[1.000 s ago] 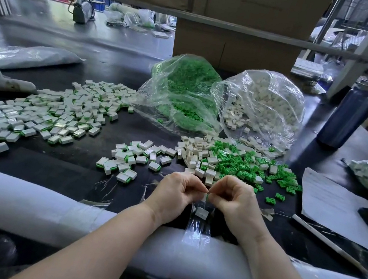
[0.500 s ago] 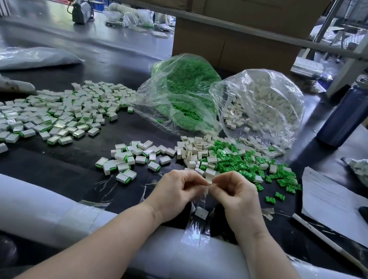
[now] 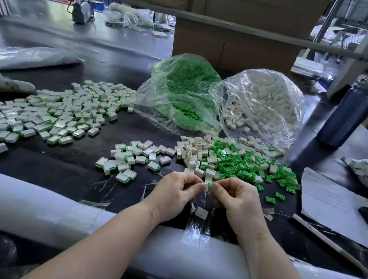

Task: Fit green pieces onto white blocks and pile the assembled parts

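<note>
Left hand point(image 3: 174, 193) and right hand point(image 3: 238, 201) together pinch a white block point(image 3: 206, 186), apparently green-edged, between their fingertips.

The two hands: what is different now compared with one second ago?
Both hands, left hand and right hand, moved slightly away from the body, toward the loose parts. A white block with green piece now shows between the fingers. The piles and bags stayed put.

Piece point(image 3: 208, 186) mostly hidden between hands; paper point(image 3: 337, 210) text unreadable.
</note>
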Available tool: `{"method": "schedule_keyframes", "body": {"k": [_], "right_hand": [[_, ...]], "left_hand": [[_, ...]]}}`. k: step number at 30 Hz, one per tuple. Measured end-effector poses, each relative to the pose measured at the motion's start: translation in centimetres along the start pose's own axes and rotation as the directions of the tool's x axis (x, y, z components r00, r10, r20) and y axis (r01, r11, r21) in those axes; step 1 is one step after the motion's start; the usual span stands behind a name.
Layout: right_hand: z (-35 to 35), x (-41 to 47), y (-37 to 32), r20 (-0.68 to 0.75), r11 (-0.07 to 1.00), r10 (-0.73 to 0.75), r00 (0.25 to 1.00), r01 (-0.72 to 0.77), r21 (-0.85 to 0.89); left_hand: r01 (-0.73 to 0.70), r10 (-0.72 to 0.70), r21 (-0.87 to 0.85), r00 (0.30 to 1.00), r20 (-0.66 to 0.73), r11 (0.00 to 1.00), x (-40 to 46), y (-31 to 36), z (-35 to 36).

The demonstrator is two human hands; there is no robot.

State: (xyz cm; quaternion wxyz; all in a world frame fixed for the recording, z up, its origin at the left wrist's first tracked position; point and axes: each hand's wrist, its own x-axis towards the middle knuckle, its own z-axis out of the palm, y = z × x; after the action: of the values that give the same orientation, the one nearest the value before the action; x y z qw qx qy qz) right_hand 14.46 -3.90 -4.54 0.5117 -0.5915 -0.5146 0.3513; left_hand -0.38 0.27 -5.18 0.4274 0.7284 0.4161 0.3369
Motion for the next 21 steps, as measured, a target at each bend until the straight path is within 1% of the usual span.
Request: {"method": "schedule_keyframes", "body": {"k": [6,10,12,14,17,21], "right_hand": [[0.18,0.06,-0.23,0.045,0.998,0.029,0.999,-0.027,-0.049],[0.06,-0.03,-0.38,0.092,0.990,0.024,0.995,-0.011,-0.144],[0.03,-0.02,-0.37,0.110,0.986,0.028,0.994,-0.010,-0.165],[0.03,0.03,-0.28,0.097,0.992,0.024,0.995,-0.012,-0.126],[0.11,0.00,-0.14,0.040,1.000,0.023,0.999,-0.023,-0.004],[0.18,-0.02,-0.11,0.019,1.000,-0.011,1.000,0.010,0.010]], "left_hand": [[0.026,-0.029,0.059,0.998,0.054,0.998,-0.15,0.30,-0.13],[0.011,-0.023,0.124,0.995,0.095,0.992,-0.26,0.47,-0.21],[-0.001,-0.017,0.154,0.994,0.110,0.988,-0.32,0.53,-0.22],[-0.005,-0.008,0.130,0.995,0.100,0.991,-0.32,0.55,-0.20],[0.000,-0.002,0.031,0.999,0.045,1.000,-0.30,0.65,-0.10],[-0.004,0.004,-0.026,1.000,0.006,1.000,-0.33,0.53,0.14]]}}
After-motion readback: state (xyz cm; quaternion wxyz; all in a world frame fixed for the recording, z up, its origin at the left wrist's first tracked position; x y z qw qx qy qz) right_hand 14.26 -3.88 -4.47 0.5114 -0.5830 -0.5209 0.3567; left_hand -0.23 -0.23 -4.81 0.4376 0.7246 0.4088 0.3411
